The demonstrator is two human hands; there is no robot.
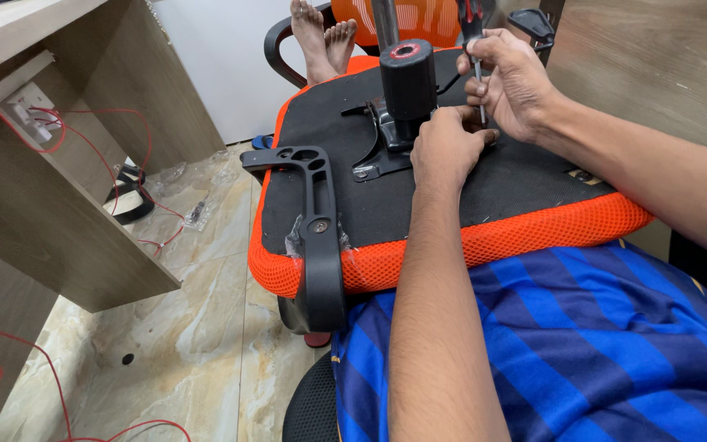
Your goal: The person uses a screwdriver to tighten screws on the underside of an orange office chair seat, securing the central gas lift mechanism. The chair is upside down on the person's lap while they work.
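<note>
Lap: your blue striped shirt [583, 344] fills the near right, and the upturned chair seat [452, 196] rests on it, black underside up with an orange mesh edge toward you.
Left hand: your left hand [445, 147] is curled nearly closed, knuckles up, fingertips pressed onto the black underside just right of the metal mechanism plate [386, 143]. Whatever the fingertips pinch is hidden, so you cannot tell.
Right hand: your right hand [511, 82] is closed round a screwdriver [475, 57], its red and black handle above the fist and the thin shaft pointing down to the seat between your two hands.
Seat parts: one black cylinder [407, 78] stands upright from the mechanism plate in the middle of the seat; one black armrest bracket [317, 221] is screwed to the left edge and hangs over the near side.
Far side: two bare feet [323, 39] of another person rest past the far edge of the seat, in front of one orange chair back [419, 18].
Left: one wooden desk [59, 172] stands on the marble floor [198, 327], with red wires [83, 131] looping under it.
Containers: none show.
</note>
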